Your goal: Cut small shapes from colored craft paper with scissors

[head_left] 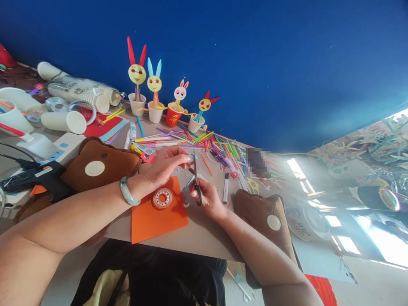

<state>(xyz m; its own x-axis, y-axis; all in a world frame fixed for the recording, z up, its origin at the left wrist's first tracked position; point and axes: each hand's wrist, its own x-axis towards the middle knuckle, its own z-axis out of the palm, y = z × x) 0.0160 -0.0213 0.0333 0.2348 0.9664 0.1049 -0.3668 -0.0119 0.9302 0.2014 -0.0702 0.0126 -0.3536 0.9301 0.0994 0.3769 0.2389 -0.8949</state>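
My left hand (pixel 168 163), with a pale bangle at the wrist, pinches a small light-blue piece (pixel 191 158). Just right of it, my right hand (pixel 207 197) is closed round the dark handles of a pair of scissors (pixel 195 168). The blades point up, away from me, beside the blue piece; whether they touch it I cannot tell. Below my left hand, a roll of clear tape (pixel 162 198) lies on an orange sheet (pixel 159 227) at the table's near edge. A black marker (pixel 226 188) lies right of my right hand.
Several paper cups with rabbit-faced figures (pixel 154 83) stand along the blue wall. Colourful sticks (pixel 204 138) are strewn before them. A brown cushion (pixel 102 163) and black glue gun (pixel 35 174) lie left, another cushion (pixel 264 216) right. Stacked cups (pixel 79 95) lie at the far left.
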